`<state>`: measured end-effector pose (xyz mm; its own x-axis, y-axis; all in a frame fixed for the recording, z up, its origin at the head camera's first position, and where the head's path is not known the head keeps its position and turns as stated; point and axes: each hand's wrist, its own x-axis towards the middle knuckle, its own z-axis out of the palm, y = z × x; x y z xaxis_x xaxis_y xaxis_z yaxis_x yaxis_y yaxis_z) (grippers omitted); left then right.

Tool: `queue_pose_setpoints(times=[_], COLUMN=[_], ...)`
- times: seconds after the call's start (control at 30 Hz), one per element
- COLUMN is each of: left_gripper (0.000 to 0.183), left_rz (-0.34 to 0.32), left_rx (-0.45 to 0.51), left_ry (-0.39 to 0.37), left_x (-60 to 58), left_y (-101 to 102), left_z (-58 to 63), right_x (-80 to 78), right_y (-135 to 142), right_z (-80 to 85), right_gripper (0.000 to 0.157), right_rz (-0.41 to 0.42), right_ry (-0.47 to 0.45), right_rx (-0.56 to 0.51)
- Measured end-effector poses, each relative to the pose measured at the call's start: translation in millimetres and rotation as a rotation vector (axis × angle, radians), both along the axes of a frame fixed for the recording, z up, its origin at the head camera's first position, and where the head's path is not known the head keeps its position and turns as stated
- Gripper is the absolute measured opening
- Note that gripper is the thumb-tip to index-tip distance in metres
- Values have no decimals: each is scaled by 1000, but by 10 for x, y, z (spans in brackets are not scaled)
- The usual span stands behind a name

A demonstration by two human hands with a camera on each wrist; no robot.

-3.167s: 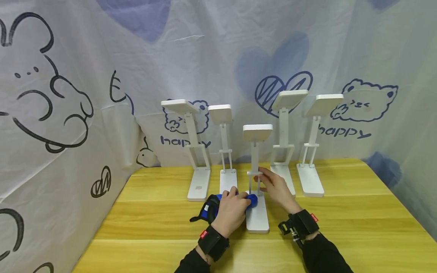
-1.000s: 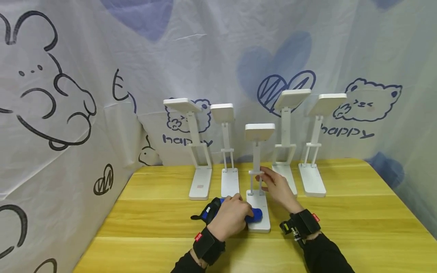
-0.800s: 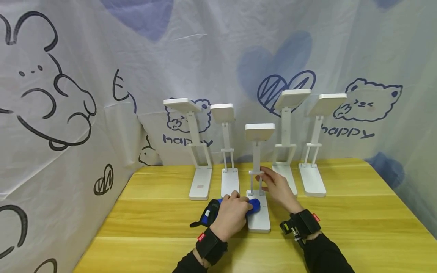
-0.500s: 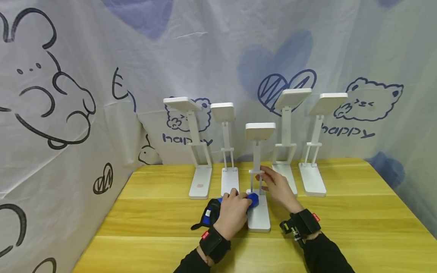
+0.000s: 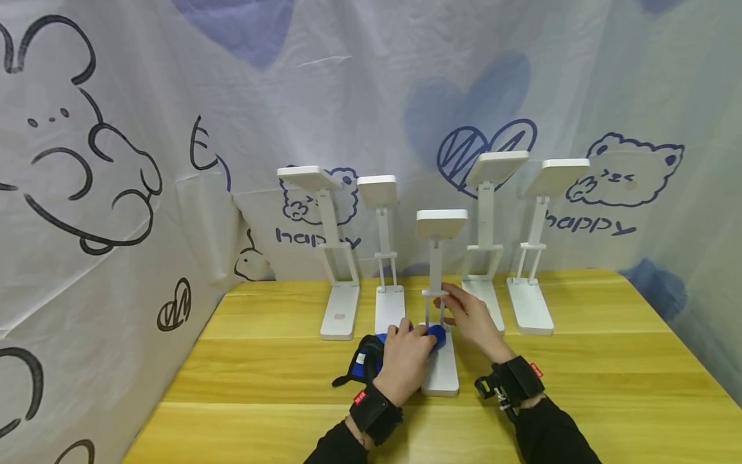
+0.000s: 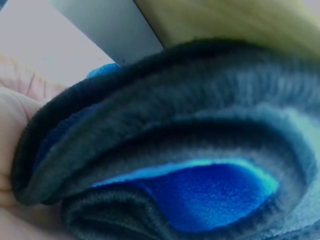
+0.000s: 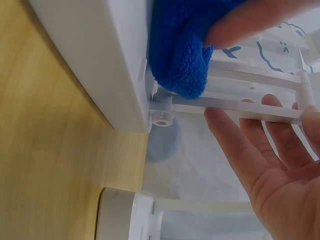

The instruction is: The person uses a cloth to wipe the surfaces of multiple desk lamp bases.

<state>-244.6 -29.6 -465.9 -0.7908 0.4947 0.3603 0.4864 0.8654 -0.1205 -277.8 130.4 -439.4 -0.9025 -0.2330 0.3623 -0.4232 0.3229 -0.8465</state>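
Note:
Folded blue cloth with dark edging (image 5: 438,335) is gripped in my left hand (image 5: 404,361). Its blue end lies over the rear of the white base of the middle desk lamp (image 5: 442,377), by the foot of the support bars; the dark-edged rest trails to the left. In the left wrist view the cloth's rolled folds (image 6: 210,195) fill most of the picture. My right hand (image 5: 472,322) holds the same lamp's support from the right, fingers behind a white bar (image 7: 240,106) and thumb near the crosspiece. One left fingertip presses the cloth (image 7: 182,65) in the right wrist view.
Two white desk lamps stand behind on the left, the outer one (image 5: 338,316) and the inner one (image 5: 390,309). Two more stand on the right, a near one (image 5: 485,299) close behind my right hand and an outer one (image 5: 530,309). A printed curtain (image 5: 371,96) hangs behind the wooden table (image 5: 261,386).
My left hand has slid the cloth back and forth along the lamp base; from mid-base a second ago, it is now farther back near the bars. The right hand keeps its place.

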Motion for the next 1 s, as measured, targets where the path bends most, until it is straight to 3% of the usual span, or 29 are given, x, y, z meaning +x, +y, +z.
queue_pose_setpoints(times=[0.17,0.47,0.73,1.0], left_gripper=[14,19,19,28], left_rz=[-35,-237,-337,-405], left_rx=[-23,-77,-109,-75], left_ry=[23,78,-10,-104], left_x=[13,37,125,234], left_y=[37,41,-35,-162], left_z=[-10,-40,29,72], right_x=[-120,-110,-101,-117], right_y=[37,41,45,45], right_z=[-153,-153,-173,-181], right_gripper=[37,36,37,37], right_rz=[-4,-11,-2,-12], right_ry=[-5,13,6,6], right_rx=[12,20,16,19])
